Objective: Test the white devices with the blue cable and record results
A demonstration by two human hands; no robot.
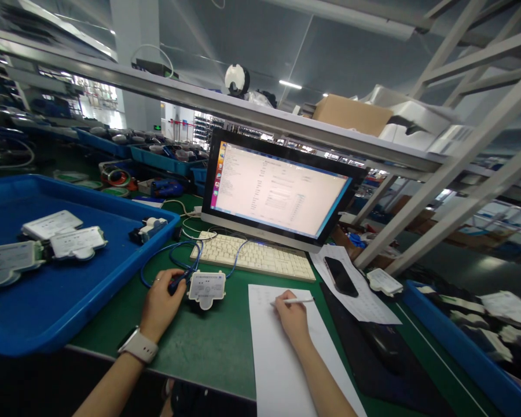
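Note:
My right hand (292, 317) grips a white pen (301, 300), its tip down on a sheet of paper (272, 353) with faint marks near the top. On the green table, my left hand (164, 301) is closed around a dark plug-like piece (176, 282) joined to a blue cable (169, 248). Just right of that hand lies a white, labelled device (206, 288) with a rounded tab at its lower edge. The blue cable loops behind the device and over the keyboard (256, 256).
A blue tray (91, 301) on the left holds several labelled devices. Behind the keyboard stands a lit monitor (278, 185). To the right are a phone (340, 276) on papers, a black mouse (380, 341) on a mat, and another loaded blue tray (460, 347).

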